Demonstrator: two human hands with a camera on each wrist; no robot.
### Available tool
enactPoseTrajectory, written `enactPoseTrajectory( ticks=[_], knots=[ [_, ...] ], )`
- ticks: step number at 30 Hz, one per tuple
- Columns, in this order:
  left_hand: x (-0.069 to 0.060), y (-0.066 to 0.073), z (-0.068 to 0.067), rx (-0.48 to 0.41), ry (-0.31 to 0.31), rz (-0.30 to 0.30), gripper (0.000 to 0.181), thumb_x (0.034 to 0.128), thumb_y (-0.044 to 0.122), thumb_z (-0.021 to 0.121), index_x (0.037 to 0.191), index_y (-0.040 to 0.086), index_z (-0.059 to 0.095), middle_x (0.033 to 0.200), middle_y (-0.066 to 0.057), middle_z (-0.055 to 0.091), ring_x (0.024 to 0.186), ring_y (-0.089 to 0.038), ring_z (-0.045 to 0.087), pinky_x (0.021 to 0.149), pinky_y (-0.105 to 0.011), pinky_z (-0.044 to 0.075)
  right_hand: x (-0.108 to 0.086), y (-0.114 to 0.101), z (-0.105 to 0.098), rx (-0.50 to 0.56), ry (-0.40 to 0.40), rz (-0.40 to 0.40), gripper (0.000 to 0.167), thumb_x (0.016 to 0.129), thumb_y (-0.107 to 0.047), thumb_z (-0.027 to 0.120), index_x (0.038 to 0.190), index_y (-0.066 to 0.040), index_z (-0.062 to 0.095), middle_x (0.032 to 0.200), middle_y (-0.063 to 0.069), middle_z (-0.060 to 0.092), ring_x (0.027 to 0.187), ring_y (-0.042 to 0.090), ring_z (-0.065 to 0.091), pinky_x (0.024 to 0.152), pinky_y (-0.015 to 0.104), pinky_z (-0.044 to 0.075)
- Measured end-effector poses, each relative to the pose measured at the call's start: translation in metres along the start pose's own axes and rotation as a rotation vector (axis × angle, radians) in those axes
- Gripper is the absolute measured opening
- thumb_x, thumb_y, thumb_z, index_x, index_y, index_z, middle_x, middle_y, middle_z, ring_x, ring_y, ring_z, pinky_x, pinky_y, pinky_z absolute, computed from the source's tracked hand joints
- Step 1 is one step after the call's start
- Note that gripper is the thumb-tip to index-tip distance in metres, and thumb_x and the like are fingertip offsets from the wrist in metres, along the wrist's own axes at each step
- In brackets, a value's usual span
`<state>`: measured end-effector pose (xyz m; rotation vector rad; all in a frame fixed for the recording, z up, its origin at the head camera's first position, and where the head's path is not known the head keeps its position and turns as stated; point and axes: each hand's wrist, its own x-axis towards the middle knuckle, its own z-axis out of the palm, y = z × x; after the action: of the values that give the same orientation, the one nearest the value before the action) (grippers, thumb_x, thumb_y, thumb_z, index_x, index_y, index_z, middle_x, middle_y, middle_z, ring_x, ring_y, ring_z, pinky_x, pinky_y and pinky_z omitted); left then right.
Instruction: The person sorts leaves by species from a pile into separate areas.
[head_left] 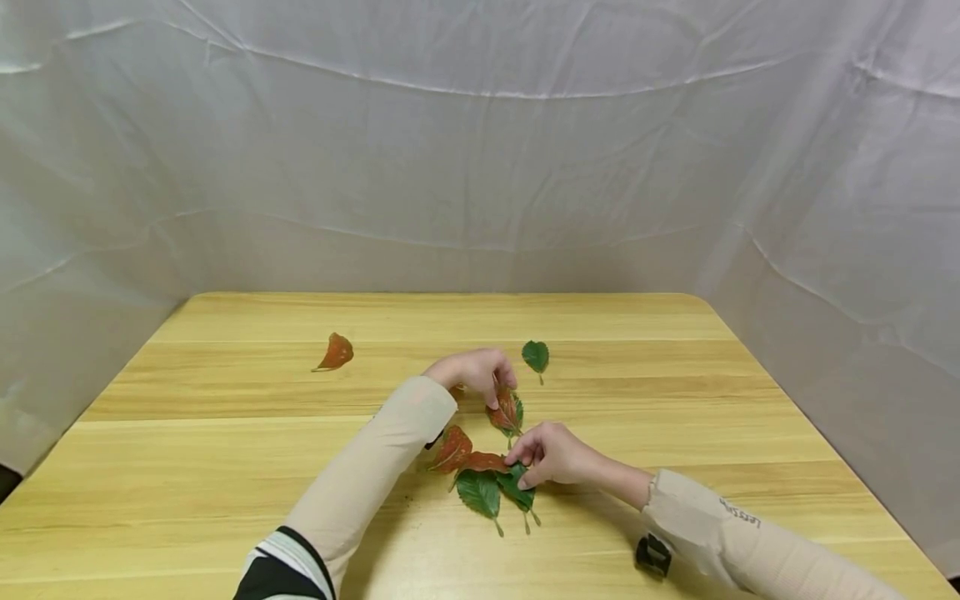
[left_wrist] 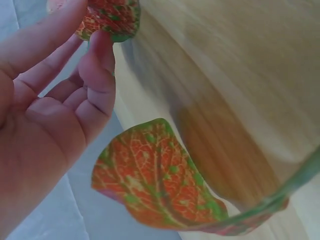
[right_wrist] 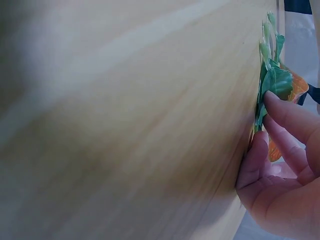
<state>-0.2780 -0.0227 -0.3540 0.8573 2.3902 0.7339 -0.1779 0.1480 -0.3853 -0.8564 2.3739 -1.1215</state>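
My left hand (head_left: 477,371) pinches a red leaf (head_left: 504,410) at its upper end, with a green leaf edge showing behind it. In the left wrist view the same mottled red-green leaf (left_wrist: 107,20) sits at my fingertips, and another red leaf (left_wrist: 155,175) lies nearer the camera. Below and to the right, my right hand (head_left: 561,454) pinches a dark green leaf (head_left: 519,490) between thumb and fingers. Beside that leaf lie a second green leaf (head_left: 478,493) and two red leaves, one flat (head_left: 486,462) and one broader (head_left: 453,450). Their stems point toward me.
A single red leaf (head_left: 337,352) lies at the far left of the wooden table (head_left: 225,467). Beyond my left hand lies a lone green leaf (head_left: 536,356). White cloth (head_left: 480,167) hangs behind the table and along both sides.
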Motion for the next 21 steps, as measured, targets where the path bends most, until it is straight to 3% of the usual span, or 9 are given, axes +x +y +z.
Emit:
enactPoseTrajectory(
  ticks=[4, 8, 11, 15, 21],
  knots=[
    [0.001, -0.001, 0.000, 0.043, 0.004, -0.056, 0.027, 0.0716, -0.003, 0.071, 0.097, 0.003, 0.065, 0.093, -0.003, 0.061, 0.088, -0.015, 0.055, 0.073, -0.024, 0.047, 0.000, 0.000, 0.001, 0.005, -0.001, 0.000, 0.024, 0.065, 0.006, 0.074, 0.087, 0.003, 0.069, 0.067, 0.000, 0.054, 0.054, 0.004, 0.044, 0.047, 0.018, 0.038],
    [-0.001, -0.003, -0.002, 0.040, -0.019, -0.035, 0.011, 0.0723, -0.001, 0.072, 0.075, 0.004, 0.063, 0.070, 0.002, 0.054, 0.061, -0.009, 0.044, 0.058, -0.020, 0.041, 0.001, 0.000, 0.000, 0.006, -0.006, -0.001, 0.023, 0.065, 0.006, 0.074, 0.087, 0.004, 0.068, 0.067, 0.001, 0.054, 0.051, 0.004, 0.042, 0.046, 0.017, 0.037],
    [-0.002, -0.005, -0.005, 0.021, -0.054, -0.006, 0.022, 0.0739, 0.001, 0.071, 0.061, 0.007, 0.054, 0.055, 0.002, 0.041, 0.050, -0.009, 0.029, 0.050, -0.020, 0.031, 0.002, 0.001, 0.000, 0.006, -0.007, -0.005, 0.023, 0.065, 0.006, 0.074, 0.087, 0.003, 0.069, 0.067, 0.001, 0.054, 0.050, 0.003, 0.041, 0.045, 0.017, 0.036],
    [-0.003, -0.007, -0.008, -0.016, -0.096, 0.049, 0.029, 0.0756, 0.003, 0.070, 0.057, 0.008, 0.048, 0.052, 0.003, 0.034, 0.048, -0.008, 0.024, 0.049, -0.019, 0.027, 0.002, 0.001, 0.000, 0.006, -0.008, -0.006, 0.023, 0.065, 0.005, 0.074, 0.086, 0.003, 0.069, 0.067, 0.001, 0.054, 0.050, 0.003, 0.040, 0.045, 0.017, 0.036],
    [-0.006, -0.011, -0.011, -0.118, -0.129, 0.104, 0.029, 0.0813, 0.007, 0.065, 0.061, 0.009, 0.045, 0.054, 0.003, 0.035, 0.047, -0.007, 0.027, 0.050, -0.020, 0.028, 0.003, 0.001, -0.001, 0.004, -0.008, -0.002, 0.022, 0.065, 0.005, 0.075, 0.086, 0.003, 0.069, 0.066, 0.001, 0.054, 0.050, 0.003, 0.040, 0.045, 0.017, 0.035]
  ],
)
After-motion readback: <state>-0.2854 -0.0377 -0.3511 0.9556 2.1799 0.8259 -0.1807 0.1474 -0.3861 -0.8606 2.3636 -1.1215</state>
